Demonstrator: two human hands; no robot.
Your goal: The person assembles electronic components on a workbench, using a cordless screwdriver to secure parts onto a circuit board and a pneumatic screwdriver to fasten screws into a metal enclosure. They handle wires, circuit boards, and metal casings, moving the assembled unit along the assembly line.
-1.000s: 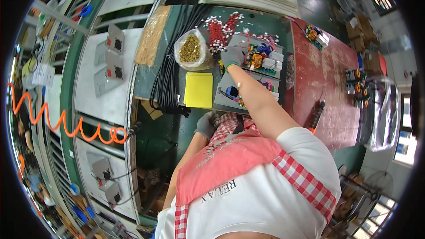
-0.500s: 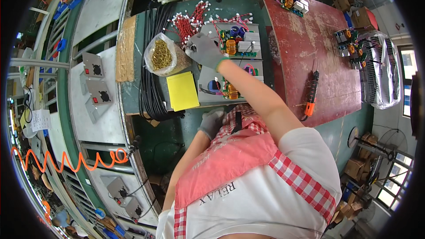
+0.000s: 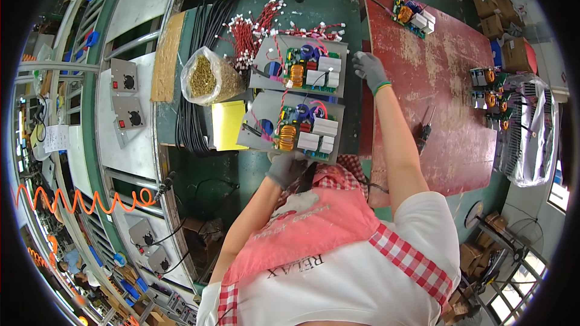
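Observation:
My gloved left hand (image 3: 286, 169) is at the near edge of the lower grey metal plate (image 3: 254, 136), fingers bent round the edge and partly hidden. A circuit board (image 3: 308, 128) with a copper coil and white blocks lies on that plate. Just beyond is a second metal plate (image 3: 263, 54) with a similar board (image 3: 311, 67). My gloved right hand (image 3: 370, 69) hovers at the gap between the green table and the red table, fingers apart, with nothing visible in it. Left of the plates stand a clear bag of small brass-coloured parts (image 3: 208, 78) and a yellow pad (image 3: 228, 127).
Red-and-white wires (image 3: 251, 36) lie heaped at the back, black cables (image 3: 192, 111) at the left. On the red table (image 3: 447, 96) are a power screwdriver (image 3: 425, 136), partly behind my right arm, and another board (image 3: 414, 17). A conveyor (image 3: 136, 139) carries grey fan plates (image 3: 125, 78).
My right hand has left the spot beside the bag and wires and swung right to the gap between the tables. My left hand has come up to the lower plate's near edge.

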